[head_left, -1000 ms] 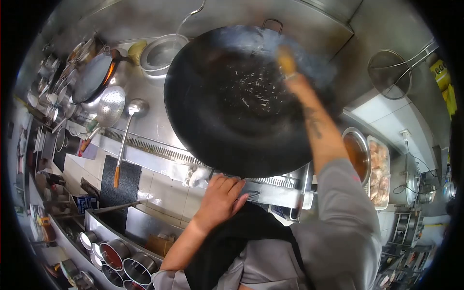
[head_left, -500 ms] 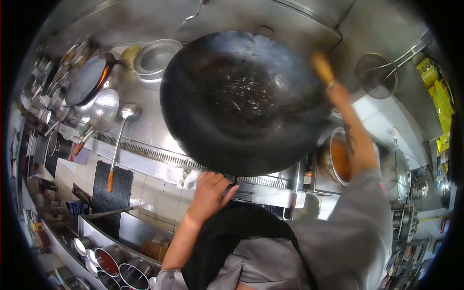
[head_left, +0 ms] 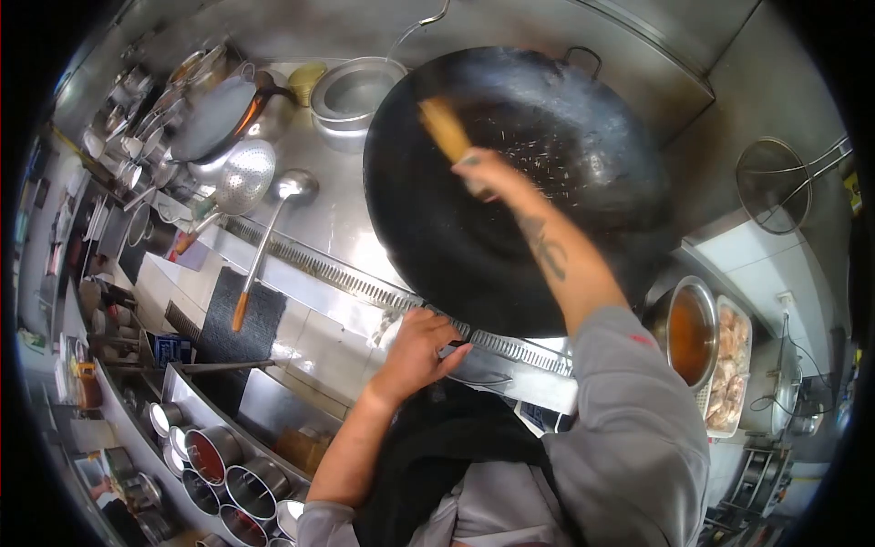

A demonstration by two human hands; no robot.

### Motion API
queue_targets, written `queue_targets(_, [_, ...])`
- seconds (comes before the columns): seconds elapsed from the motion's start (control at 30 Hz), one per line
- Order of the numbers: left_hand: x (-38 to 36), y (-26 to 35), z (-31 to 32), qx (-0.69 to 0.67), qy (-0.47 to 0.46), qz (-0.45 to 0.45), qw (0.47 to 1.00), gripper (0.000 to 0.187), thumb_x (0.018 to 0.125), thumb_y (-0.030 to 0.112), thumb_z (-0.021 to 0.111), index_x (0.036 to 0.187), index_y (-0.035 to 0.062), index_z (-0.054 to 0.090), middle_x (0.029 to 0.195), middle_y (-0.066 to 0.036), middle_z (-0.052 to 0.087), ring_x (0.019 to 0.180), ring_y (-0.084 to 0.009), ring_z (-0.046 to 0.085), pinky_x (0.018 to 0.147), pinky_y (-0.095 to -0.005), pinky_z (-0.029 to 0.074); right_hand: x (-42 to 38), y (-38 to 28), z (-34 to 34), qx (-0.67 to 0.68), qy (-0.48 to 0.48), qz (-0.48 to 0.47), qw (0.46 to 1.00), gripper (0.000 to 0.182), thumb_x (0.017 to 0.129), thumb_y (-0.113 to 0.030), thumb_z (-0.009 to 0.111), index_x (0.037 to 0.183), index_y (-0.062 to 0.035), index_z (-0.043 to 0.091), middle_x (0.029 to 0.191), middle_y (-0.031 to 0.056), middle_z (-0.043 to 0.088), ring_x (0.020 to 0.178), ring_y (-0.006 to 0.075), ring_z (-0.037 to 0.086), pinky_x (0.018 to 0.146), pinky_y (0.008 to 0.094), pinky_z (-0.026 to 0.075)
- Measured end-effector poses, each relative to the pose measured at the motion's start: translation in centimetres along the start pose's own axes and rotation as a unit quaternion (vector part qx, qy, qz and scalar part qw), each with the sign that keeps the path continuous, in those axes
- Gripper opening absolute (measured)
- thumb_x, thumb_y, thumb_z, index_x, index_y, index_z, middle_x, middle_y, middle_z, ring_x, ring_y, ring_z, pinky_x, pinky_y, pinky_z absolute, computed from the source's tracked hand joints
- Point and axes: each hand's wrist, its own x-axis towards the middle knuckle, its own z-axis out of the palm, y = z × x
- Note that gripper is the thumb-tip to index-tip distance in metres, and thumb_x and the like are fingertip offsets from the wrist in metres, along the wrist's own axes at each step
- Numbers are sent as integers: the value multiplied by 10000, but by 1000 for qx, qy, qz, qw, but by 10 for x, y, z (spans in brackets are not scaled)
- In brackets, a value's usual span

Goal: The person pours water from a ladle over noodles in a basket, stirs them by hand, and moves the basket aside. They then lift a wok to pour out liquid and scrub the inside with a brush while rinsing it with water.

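A large black wok (head_left: 456, 246) fills the middle of the view, with bright specks scattered on the dark base of its bowl. My right hand (head_left: 481, 171) is closed around a bamboo wok brush (head_left: 443, 129), slightly blurred, over the left part of the bowl. At the near rim, my left hand (head_left: 421, 351) has its fingers curled around the wok's dark near handle, mostly covered by the hand. The far loop handle (head_left: 585, 62) sticks up at the back of the wok.
Left of the wok are a ladle (head_left: 269, 232), a perforated skimmer (head_left: 244, 178) and a lidded-looking round pot (head_left: 351, 96). To the right stand a metal bowl of orange-brown liquid (head_left: 690, 337), a tray of pale food pieces (head_left: 729, 369) and a wire strainer (head_left: 773, 187). Several containers (head_left: 253, 488) line the lower left.
My right hand has swept the brush from beyond the wok's right edge leftward across the bowl. The camera view has turned, shifting the scene rightward. My left hand keeps its place at the near rim.
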Motion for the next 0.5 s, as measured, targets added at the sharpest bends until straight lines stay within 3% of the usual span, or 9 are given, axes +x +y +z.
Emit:
queue_targets(0.1, [2,2,-2,6,-9,6,1000,154,794,171,786,825,79,666,798,-75,618,784,-288,569,800,-401,422,-91,-42,41,11,-208,-44,977,296,931,-339,689,1108,-115,609,770,28,618,626,146,625,442,336,512])
queue_targets(0.13, [0,-1,2,2,0,17,1000,153,798,174,783,830,80,667,801,-75,620,791,-288,574,806,-400,423,-106,-7,50,0,-210,-176,962,287,946,-318,681,1118,-99,610,787,20,618,626,120,594,475,326,508])
queue_targets(0.2, [-5,-2,4,1,9,26,1000,148,806,177,776,838,81,668,812,-77,627,808,-287,584,815,-400,427,-178,-2,-2,-84,-311,-6,947,346,955,-364,684,1145,-81,622,880,29,651,745,114,603,630,323,534])
queue_targets(0.23, [-6,-2,3,3,8,28,1000,144,810,177,771,841,82,668,820,-78,633,818,-286,589,819,-401,428,-187,57,-35,-87,-329,-94,935,429,933,-416,708,1221,-105,639,939,35,664,859,111,611,739,304,533])
queue_targets(0.3, [-8,0,5,2,18,39,999,146,810,175,776,836,79,669,822,-77,641,815,-286,595,815,-399,428,-210,107,-150,-247,-305,44,919,543,881,-452,753,1331,-171,635,1084,45,695,983,206,630,817,352,531])
queue_targets(0.33, [-5,-2,7,1,29,48,998,151,805,172,785,828,77,669,816,-74,644,801,-286,594,807,-396,426,-222,89,-194,-403,-181,167,881,462,892,-374,719,1283,-138,651,1071,117,725,934,309,682,802,404,554])
queue_targets(0.37, [-4,-2,7,-1,38,56,998,157,801,169,793,821,74,669,810,-72,647,788,-285,594,799,-393,425,-193,173,-263,-553,-79,183,809,373,890,-290,668,1208,-97,656,1031,187,726,901,371,703,797,439,568])
queue_targets(0.4, [-7,-2,7,-9,26,53,998,161,798,173,795,815,74,669,799,-69,649,783,-282,598,798,-392,427,-208,134,-284,-568,156,175,789,300,882,-242,639,1124,-65,657,1006,213,721,909,382,703,798,465,562])
queue_targets(0.5, [-8,-4,3,-17,16,38,999,176,788,184,803,791,74,666,762,-60,647,767,-270,604,789,-390,433,-212,58,-316,-415,215,114,877,416,904,-279,687,1236,-43,604,1075,216,712,1022,396,687,850,476,542])
